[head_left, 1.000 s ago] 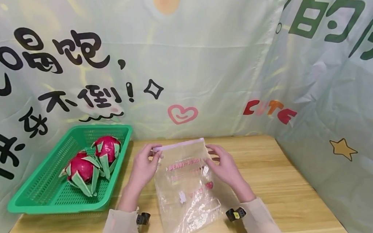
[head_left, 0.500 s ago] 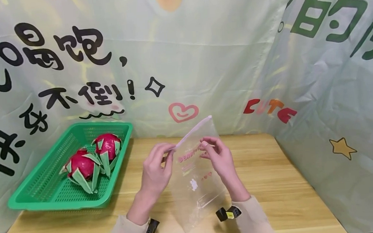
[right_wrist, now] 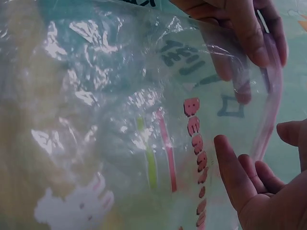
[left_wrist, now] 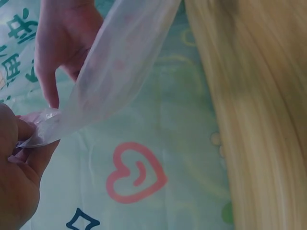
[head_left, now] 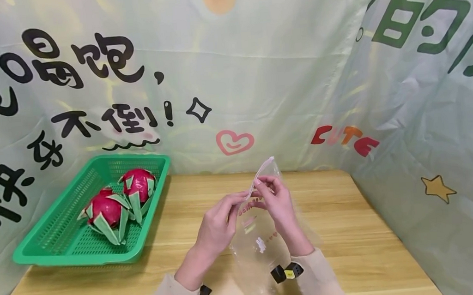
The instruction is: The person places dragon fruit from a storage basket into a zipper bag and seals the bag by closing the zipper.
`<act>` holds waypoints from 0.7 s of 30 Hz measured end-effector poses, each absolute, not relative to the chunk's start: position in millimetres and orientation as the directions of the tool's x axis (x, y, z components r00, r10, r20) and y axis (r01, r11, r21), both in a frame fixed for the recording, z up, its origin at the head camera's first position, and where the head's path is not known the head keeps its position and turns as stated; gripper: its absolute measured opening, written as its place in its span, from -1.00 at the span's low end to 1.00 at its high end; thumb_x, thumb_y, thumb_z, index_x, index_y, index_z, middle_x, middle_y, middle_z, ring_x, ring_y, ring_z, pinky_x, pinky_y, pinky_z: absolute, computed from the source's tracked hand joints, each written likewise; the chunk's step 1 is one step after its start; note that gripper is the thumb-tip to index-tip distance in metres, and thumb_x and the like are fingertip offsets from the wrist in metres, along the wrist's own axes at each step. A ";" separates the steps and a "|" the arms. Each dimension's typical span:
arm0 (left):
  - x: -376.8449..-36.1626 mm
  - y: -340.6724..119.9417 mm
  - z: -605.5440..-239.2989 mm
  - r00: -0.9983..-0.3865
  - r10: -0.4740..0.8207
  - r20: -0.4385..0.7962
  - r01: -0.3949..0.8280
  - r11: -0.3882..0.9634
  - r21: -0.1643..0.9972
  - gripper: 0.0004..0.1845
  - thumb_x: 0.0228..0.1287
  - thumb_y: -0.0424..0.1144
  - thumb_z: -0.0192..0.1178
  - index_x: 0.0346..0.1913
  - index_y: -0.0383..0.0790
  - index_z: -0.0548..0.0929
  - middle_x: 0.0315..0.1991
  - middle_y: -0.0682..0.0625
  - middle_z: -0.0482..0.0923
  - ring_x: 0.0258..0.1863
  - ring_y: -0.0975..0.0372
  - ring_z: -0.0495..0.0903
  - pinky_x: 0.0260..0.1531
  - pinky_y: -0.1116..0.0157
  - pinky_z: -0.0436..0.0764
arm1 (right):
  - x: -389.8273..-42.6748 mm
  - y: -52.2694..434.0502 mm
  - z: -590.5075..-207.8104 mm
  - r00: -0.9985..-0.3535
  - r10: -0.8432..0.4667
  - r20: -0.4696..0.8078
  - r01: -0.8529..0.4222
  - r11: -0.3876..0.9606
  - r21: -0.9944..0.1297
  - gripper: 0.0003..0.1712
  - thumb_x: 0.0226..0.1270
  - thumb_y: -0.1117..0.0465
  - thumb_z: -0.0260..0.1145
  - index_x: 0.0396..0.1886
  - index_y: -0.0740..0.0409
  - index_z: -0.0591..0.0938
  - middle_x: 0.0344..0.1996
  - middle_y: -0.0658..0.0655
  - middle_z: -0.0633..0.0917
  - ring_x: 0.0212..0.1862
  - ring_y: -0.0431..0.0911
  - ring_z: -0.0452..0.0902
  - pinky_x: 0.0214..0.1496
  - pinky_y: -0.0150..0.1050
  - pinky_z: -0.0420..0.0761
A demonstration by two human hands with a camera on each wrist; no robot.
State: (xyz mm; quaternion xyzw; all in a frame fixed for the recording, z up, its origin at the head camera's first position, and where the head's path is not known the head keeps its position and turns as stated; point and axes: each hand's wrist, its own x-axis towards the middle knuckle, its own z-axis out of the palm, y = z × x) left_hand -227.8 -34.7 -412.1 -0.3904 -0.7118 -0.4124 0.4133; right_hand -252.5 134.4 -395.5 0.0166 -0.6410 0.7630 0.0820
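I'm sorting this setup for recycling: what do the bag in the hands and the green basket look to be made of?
Bag: thin, clear, glossy plastic film, by its see-through body, crinkles and glare, with a pink zip strip. Green basket: probably rigid moulded plastic, by its even colour and perforated lattice walls. Both hands, left hand and right hand, pinch the bag's top.

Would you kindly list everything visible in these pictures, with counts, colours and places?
Plastic bag: one, clear with pink print and pink zip strip, held up over the table's middle.
Dragon fruits: two, red with green leaves, inside the basket.
Basket: one, green, on the table's left side.
Table: one, light wood.
Backdrop: one, pale green printed cloth, behind and beside the table.
Left hand: pinches the bag's top edge.
Right hand: pinches the bag's top edge opposite.
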 end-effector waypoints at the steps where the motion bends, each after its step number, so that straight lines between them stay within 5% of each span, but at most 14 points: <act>1: -227.8 -33.8 -413.1 -0.348 0.225 0.910 0.899 0.357 0.256 -0.70 0.20 -0.70 0.31 -0.04 -0.41 0.63 -0.02 -0.19 0.76 -0.03 0.02 0.78 0.03 0.37 0.68 | -252.3 133.7 -395.7 -0.987 0.105 0.123 -0.139 -0.166 -0.976 -0.63 0.53 0.28 0.30 0.18 0.40 0.50 -0.14 0.18 0.56 -0.24 -0.07 0.73 -0.22 -0.13 0.81; 16: -223.6 -30.7 -418.2 -0.399 0.309 0.863 0.882 0.386 0.270 -0.69 0.22 -0.58 0.36 0.01 -0.34 0.65 -0.03 -0.11 0.76 -0.05 0.08 0.79 -0.03 0.37 0.71 | -256.5 133.8 -404.3 -0.984 0.133 0.116 -0.139 -0.179 -0.974 -0.58 0.36 0.53 0.23 0.21 0.45 0.50 -0.24 0.08 0.64 -0.32 -0.21 0.68 -0.24 -0.33 0.76; 21: -221.0 -38.8 -410.5 -0.484 0.274 0.831 0.864 0.301 0.404 -0.68 0.33 -0.39 0.32 0.12 -0.35 0.62 0.01 -0.14 0.72 -0.07 0.05 0.78 -0.16 0.28 0.77 | -252.5 133.2 -402.1 -0.980 0.130 0.149 -0.172 -0.188 -0.967 -0.52 0.36 0.50 0.30 0.28 0.35 0.55 -0.25 0.04 0.70 -0.28 -0.22 0.69 -0.20 -0.36 0.74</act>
